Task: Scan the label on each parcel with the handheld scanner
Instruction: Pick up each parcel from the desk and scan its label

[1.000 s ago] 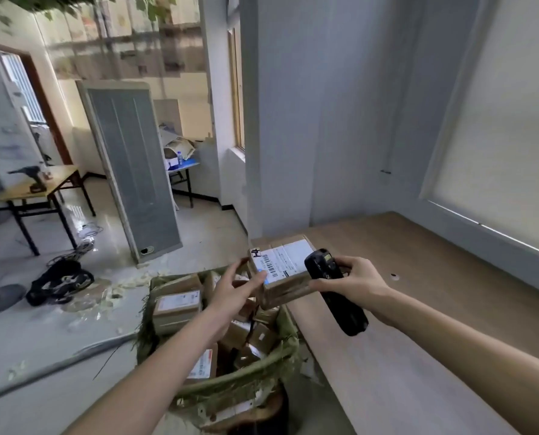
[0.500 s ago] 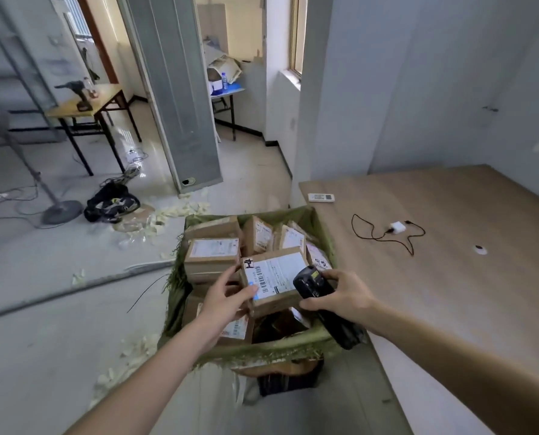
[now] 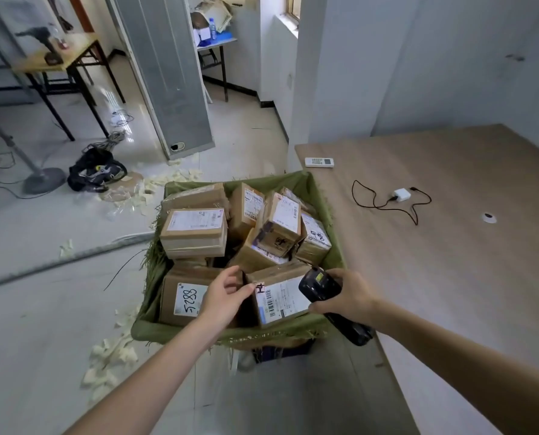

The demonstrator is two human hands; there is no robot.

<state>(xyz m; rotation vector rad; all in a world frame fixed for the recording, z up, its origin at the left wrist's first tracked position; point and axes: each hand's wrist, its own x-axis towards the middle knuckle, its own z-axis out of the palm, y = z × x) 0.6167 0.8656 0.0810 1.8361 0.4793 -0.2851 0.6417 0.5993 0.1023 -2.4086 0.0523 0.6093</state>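
Observation:
A brown parcel (image 3: 279, 298) with a white barcode label marked "H4" lies at the near right corner of the green-lined bin (image 3: 263, 181). My left hand (image 3: 226, 298) grips its left edge, thumb above and fingertips on the label's corner. My right hand (image 3: 348, 299) holds the black handheld scanner (image 3: 317, 286), whose head sits over the right end of that label. Several other labelled parcels fill the bin, among them one marked "5288" (image 3: 186, 298) and a pale one (image 3: 194, 232).
A wooden table (image 3: 450, 262) stands right of the bin, with a white remote (image 3: 319, 162) and a charger with black cable (image 3: 401, 195). On the floor to the left are paper scraps, a black bag (image 3: 95, 171), a fan base (image 3: 42, 180) and a leaning grey panel (image 3: 164, 73).
The parcel and both hands have come down from above the table edge into the bin's near right corner. The view has tilted downward; the scanner stays at the label.

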